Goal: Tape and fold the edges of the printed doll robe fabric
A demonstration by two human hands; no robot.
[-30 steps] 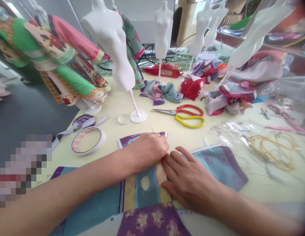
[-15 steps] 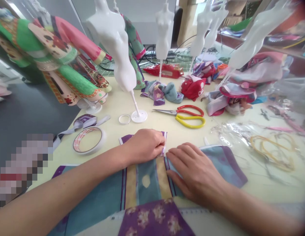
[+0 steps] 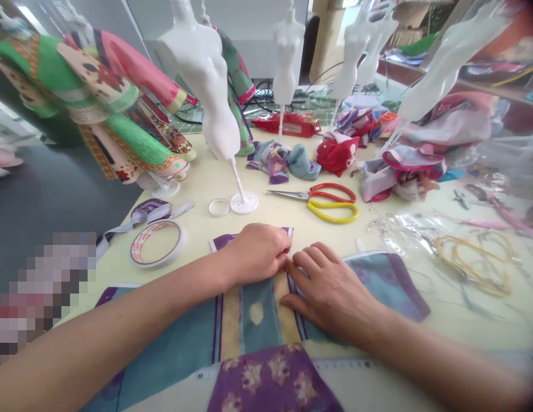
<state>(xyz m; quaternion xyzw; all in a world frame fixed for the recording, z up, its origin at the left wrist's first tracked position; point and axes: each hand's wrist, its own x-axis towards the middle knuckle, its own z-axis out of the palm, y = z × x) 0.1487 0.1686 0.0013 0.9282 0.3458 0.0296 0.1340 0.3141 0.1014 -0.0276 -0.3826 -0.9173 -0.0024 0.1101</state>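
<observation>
A cloth panel with teal and yellow stripes and purple trim (image 3: 257, 320) lies on the pale yellow table (image 3: 266, 212) under both hands. My left hand (image 3: 255, 252) is curled over the panel's upper edge, pinching the cloth near a small purple-edged piece (image 3: 225, 242). My right hand (image 3: 328, 289) rests with its fingers apart on the panel, fingertips against my left hand. A teal piece with purple edging (image 3: 389, 283) extends to the right. Purple floral cloth (image 3: 270, 383) lies nearest me.
Red-and-yellow-handled scissors (image 3: 313, 200), a tape roll (image 3: 157, 243) and a white mannequin stand (image 3: 243, 202) sit just beyond my hands. Fabric scraps (image 3: 292, 160) and dressed doll figures (image 3: 103, 97) stand farther back. Gold cord in plastic (image 3: 472, 260) lies right. The table edge runs left.
My right hand has slid left and its fingertips now meet my left hand. My left hand has drawn slightly back on the cloth's edge.
</observation>
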